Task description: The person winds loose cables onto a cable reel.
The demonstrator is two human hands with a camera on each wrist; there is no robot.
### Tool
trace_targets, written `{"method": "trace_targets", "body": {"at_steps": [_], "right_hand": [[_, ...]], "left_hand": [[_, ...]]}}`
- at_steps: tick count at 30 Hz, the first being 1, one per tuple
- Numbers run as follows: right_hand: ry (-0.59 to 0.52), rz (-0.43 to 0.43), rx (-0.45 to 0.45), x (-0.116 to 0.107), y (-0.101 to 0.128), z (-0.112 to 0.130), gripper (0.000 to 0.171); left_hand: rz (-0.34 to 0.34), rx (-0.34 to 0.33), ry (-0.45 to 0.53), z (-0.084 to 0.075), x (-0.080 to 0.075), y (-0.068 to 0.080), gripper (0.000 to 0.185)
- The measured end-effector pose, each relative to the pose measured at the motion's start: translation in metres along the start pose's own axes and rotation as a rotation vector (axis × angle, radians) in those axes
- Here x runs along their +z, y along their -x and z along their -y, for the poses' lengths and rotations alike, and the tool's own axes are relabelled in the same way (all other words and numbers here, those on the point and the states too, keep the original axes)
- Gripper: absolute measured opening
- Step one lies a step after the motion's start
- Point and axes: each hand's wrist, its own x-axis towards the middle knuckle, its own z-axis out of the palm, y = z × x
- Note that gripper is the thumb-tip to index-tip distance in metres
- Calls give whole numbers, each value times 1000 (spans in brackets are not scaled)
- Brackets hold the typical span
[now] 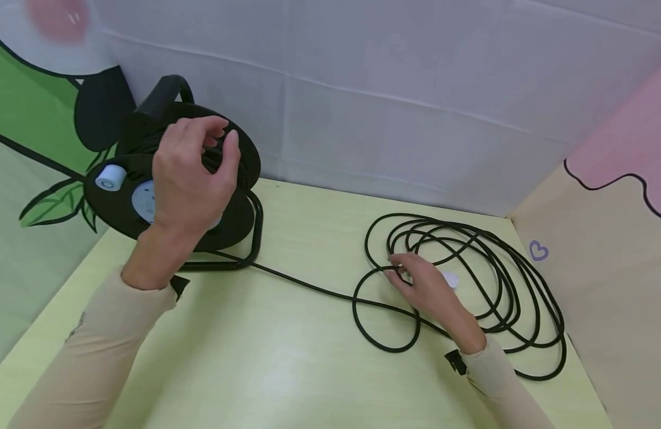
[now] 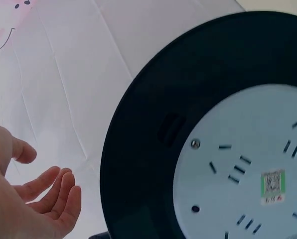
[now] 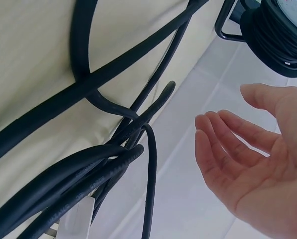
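A black cable reel (image 1: 239, 217) stands on its tube frame at the left, black cable wound round its drum. My left hand (image 1: 193, 173) hovers in front of it, fingers loosely curved and holding nothing. In the left wrist view that hand is beside the reel's black disc (image 2: 138, 149), which has a white slotted face (image 2: 228, 189). To the right, loose black cable (image 1: 509, 286) lies in wide loops. My right hand (image 1: 429, 286) is over the loops, thumb and fingers apart with nothing between them in the right wrist view. A white plug-like piece (image 3: 76, 219) lies among the coils.
One strand of cable (image 1: 303, 285) runs from the reel across the pale table (image 1: 255, 357) to the coils. A white knob (image 1: 110, 177) sticks out of the reel's side. A grey cloth wall (image 1: 362, 119) closes the back, with printed panels at both sides.
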Motion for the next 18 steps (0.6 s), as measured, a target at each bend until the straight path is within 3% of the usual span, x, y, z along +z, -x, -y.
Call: {"method": "trace_targets", "body": {"at_steps": [7,18], "right_hand": [[-5,86,6,4,9,4,32],[38,282,-28,20,18,8,23]], "left_hand": [[-96,-72,-6,4,-15,-15,32],[-160,-92,-101,24,-38,-37,38]]}}
